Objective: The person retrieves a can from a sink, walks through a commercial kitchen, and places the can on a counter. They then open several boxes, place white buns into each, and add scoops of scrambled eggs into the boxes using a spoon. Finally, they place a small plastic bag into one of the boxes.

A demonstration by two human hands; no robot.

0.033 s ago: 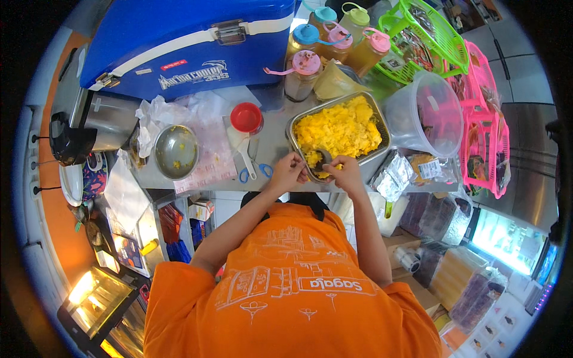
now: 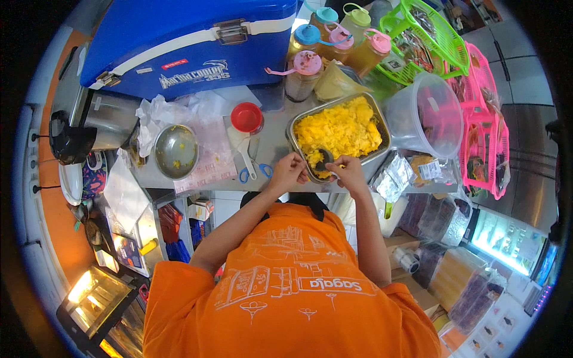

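A rectangular metal tray [image 2: 387, 138] holds a heap of yellow mashed food [image 2: 340, 128]. My left hand [image 2: 290, 169] is closed, thumb and fingers pinching the tray's near left corner. My right hand [image 2: 347, 172] grips a dark spoon [image 2: 326, 157] at the tray's near edge. The spoon's bowl rests in the mash by that near left corner. Most of its handle is hidden by my fingers.
Left of the tray are a red cup [image 2: 246, 117], a white-handled tool [image 2: 245, 154], blue-handled scissors [image 2: 264, 171] and a smeared metal bowl [image 2: 176, 151]. Squeeze bottles [image 2: 303, 73] and a blue cooler [image 2: 197, 53] stand behind; a clear plastic tub [image 2: 430, 113] sits right.
The dark spoon has shifted and turned slightly in the mash, and more of its bowl shows. My left hand stays at the tray's corner.
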